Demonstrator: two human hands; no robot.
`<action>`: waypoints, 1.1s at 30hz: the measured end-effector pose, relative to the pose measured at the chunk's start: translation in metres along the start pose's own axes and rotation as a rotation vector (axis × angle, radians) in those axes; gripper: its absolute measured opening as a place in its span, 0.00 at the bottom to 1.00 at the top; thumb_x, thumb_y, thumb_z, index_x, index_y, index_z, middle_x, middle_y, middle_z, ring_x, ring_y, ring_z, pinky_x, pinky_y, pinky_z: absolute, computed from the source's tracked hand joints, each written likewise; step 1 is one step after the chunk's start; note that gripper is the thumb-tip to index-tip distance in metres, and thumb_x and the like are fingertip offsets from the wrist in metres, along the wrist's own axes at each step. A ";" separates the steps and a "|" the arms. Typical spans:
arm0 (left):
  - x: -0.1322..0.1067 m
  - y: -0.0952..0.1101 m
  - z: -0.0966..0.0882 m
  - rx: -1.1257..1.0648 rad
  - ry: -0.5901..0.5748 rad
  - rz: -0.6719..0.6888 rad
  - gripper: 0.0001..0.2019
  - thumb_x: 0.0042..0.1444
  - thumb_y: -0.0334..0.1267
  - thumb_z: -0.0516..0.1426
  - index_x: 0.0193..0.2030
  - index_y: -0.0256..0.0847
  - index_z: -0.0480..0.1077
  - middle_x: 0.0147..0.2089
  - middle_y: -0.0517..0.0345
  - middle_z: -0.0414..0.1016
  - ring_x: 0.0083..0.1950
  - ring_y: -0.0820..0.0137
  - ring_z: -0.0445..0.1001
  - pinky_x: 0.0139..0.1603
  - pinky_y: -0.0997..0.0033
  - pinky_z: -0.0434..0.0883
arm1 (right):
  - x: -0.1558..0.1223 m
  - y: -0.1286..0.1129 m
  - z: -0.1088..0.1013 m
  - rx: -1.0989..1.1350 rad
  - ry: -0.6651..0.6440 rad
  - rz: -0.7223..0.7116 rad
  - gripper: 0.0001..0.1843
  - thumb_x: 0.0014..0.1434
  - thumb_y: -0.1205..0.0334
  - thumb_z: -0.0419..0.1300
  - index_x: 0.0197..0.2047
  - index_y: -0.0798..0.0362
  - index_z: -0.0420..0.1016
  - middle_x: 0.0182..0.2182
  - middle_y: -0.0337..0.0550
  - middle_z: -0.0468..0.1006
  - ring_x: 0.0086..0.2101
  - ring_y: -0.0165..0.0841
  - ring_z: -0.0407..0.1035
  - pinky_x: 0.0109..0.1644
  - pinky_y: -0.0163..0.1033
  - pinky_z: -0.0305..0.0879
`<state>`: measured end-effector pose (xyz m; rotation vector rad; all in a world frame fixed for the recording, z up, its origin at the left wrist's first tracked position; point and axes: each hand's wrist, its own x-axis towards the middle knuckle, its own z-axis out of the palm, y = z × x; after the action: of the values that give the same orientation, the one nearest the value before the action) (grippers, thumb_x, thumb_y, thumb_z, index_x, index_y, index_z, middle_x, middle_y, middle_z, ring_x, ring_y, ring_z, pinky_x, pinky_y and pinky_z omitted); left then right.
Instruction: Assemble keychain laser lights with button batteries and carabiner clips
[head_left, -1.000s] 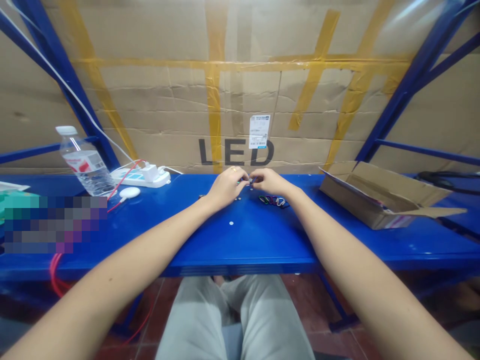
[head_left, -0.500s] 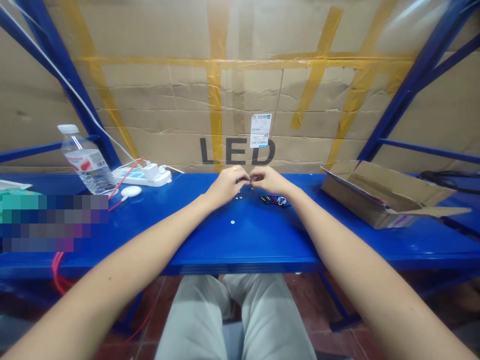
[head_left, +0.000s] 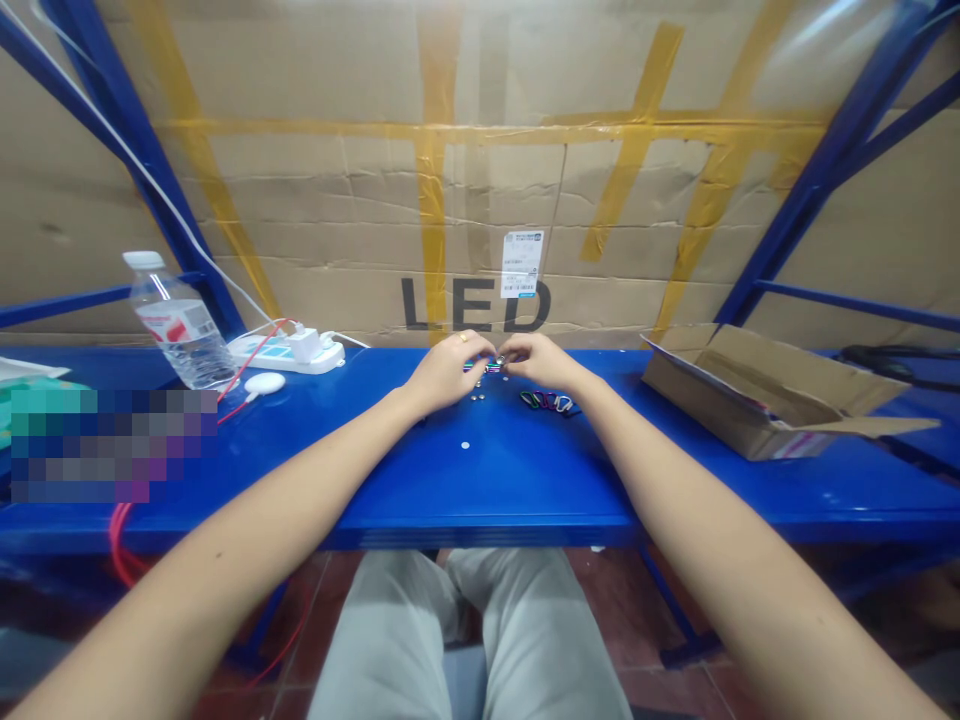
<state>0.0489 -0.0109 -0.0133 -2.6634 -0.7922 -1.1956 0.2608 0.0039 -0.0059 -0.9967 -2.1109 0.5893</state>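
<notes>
"Two hands work close together over the blue table point(head_left: 487, 495). What does the head view, our only one, show you?"

"The left hand point(head_left: 452, 372) grasps a shiny, many-coloured piece point(head_left: 493, 367) between thumb and fingers. Whether this piece touches the table, I cannot tell."

"And the right hand point(head_left: 541, 360)?"

"Its fingertips are bent together just beside the right end of the piece. If they pinch something there, I cannot tell; it is too small."

"How is such fine handling done well?"

"In my judgement, the left thumb should press firmly but gently, so that the piece does not roll. The right fingertips should make only short movements, and the eyes need a free line to the gap between both hands."

"What could go wrong?"

"Some tiny bits point(head_left: 478, 397) lie near the left fingertips, on the person's side, and coloured clips point(head_left: 547, 402) lie near the right wrist. A careless wrist could push them away. The cardboard box point(head_left: 787, 443) stands well apart, to the right."
</notes>
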 end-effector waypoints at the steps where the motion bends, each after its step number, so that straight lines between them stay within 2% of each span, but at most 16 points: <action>1: 0.000 0.001 0.000 0.011 -0.018 0.011 0.09 0.61 0.29 0.54 0.44 0.41 0.74 0.44 0.53 0.77 0.45 0.66 0.75 0.49 0.64 0.72 | 0.000 -0.001 0.000 -0.010 -0.006 -0.004 0.11 0.47 0.71 0.60 0.35 0.55 0.79 0.28 0.41 0.79 0.31 0.33 0.73 0.38 0.38 0.68; 7: -0.002 0.004 0.003 0.120 -0.100 0.038 0.13 0.61 0.30 0.53 0.48 0.42 0.75 0.47 0.51 0.75 0.49 0.63 0.74 0.49 0.62 0.72 | -0.001 -0.004 0.001 -0.037 -0.020 -0.023 0.08 0.48 0.69 0.60 0.33 0.56 0.79 0.30 0.41 0.80 0.31 0.32 0.71 0.38 0.37 0.67; 10: -0.001 0.004 0.002 0.110 -0.088 0.039 0.13 0.61 0.29 0.52 0.48 0.42 0.75 0.47 0.51 0.76 0.49 0.64 0.74 0.49 0.62 0.72 | -0.001 -0.003 0.001 -0.032 -0.029 -0.010 0.09 0.48 0.70 0.60 0.34 0.56 0.79 0.30 0.42 0.80 0.31 0.33 0.71 0.39 0.38 0.67; 14: 0.000 0.002 -0.001 0.073 -0.067 -0.034 0.11 0.61 0.29 0.52 0.45 0.40 0.74 0.44 0.52 0.77 0.46 0.65 0.74 0.49 0.63 0.71 | 0.000 0.002 0.000 -0.066 -0.024 0.009 0.12 0.47 0.71 0.59 0.36 0.57 0.79 0.29 0.42 0.79 0.32 0.33 0.72 0.39 0.38 0.67; 16: 0.000 0.000 -0.001 0.097 -0.127 -0.064 0.11 0.60 0.29 0.52 0.44 0.40 0.75 0.42 0.52 0.77 0.44 0.64 0.74 0.47 0.63 0.71 | 0.000 0.005 -0.001 -0.098 -0.022 0.010 0.12 0.47 0.72 0.58 0.36 0.57 0.79 0.31 0.43 0.80 0.33 0.34 0.73 0.40 0.37 0.67; 19: -0.004 -0.002 0.002 0.180 -0.293 -0.047 0.10 0.58 0.31 0.54 0.41 0.42 0.78 0.38 0.52 0.77 0.43 0.61 0.72 0.46 0.61 0.69 | 0.000 0.009 -0.002 -0.154 -0.045 0.028 0.13 0.47 0.72 0.59 0.37 0.57 0.80 0.33 0.44 0.81 0.34 0.34 0.73 0.40 0.37 0.66; 21: -0.007 -0.004 0.005 0.234 -0.389 -0.031 0.10 0.57 0.32 0.56 0.39 0.43 0.79 0.37 0.51 0.77 0.43 0.59 0.71 0.46 0.59 0.68 | -0.001 0.010 -0.002 -0.194 -0.074 0.050 0.13 0.47 0.71 0.60 0.37 0.56 0.80 0.31 0.42 0.81 0.33 0.34 0.72 0.38 0.36 0.65; 23: -0.009 -0.006 0.008 0.252 -0.434 -0.034 0.09 0.57 0.33 0.57 0.39 0.44 0.80 0.37 0.50 0.76 0.44 0.57 0.70 0.46 0.58 0.67 | -0.001 0.009 -0.002 -0.224 -0.103 0.068 0.12 0.46 0.70 0.61 0.36 0.56 0.80 0.30 0.41 0.80 0.31 0.33 0.71 0.36 0.36 0.64; 28: -0.010 -0.008 0.016 0.197 -0.412 -0.042 0.08 0.56 0.32 0.58 0.34 0.44 0.80 0.36 0.50 0.75 0.43 0.59 0.68 0.47 0.60 0.66 | -0.003 0.001 0.000 -0.250 -0.150 0.074 0.09 0.46 0.70 0.61 0.33 0.55 0.79 0.29 0.39 0.80 0.30 0.32 0.69 0.35 0.35 0.61; 33: -0.008 -0.006 0.018 0.123 -0.421 -0.146 0.04 0.52 0.32 0.61 0.31 0.44 0.78 0.34 0.53 0.76 0.42 0.59 0.71 0.42 0.63 0.67 | -0.004 -0.002 0.002 -0.251 -0.195 0.067 0.06 0.47 0.69 0.60 0.30 0.54 0.77 0.27 0.37 0.77 0.29 0.31 0.66 0.33 0.34 0.58</action>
<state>0.0534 -0.0032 -0.0316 -2.8275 -1.0948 -0.5832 0.2599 -0.0007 -0.0076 -1.1929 -2.3751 0.4781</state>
